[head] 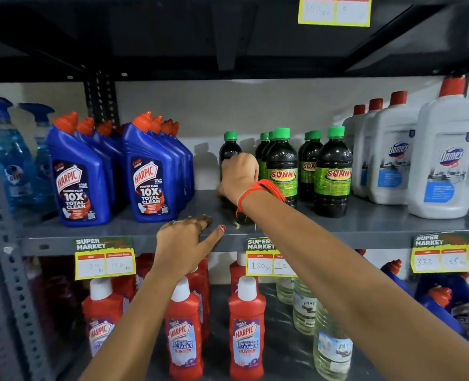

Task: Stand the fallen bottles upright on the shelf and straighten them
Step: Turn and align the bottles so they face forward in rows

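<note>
On the grey middle shelf (379, 224) stand several dark Sunny bottles with green caps, among them one at the front (281, 163) and another further right (333, 171). My right hand (238, 176), with a red thread at the wrist, is closed around the leftmost dark bottle (230, 148), which stands upright toward the back of the shelf. Much of this bottle's body is hidden behind the hand. My left hand (185, 244) rests flat on the shelf's front edge with fingers spread, holding nothing.
Blue Harpic bottles (152, 177) stand left of a gap on the shelf, with blue spray bottles (10, 155) beyond. White Domex jugs (445, 163) fill the right. Below are red Harpic cleaners (245, 331) and clear bottles (332, 345). Price tags (105, 265) hang from the edge.
</note>
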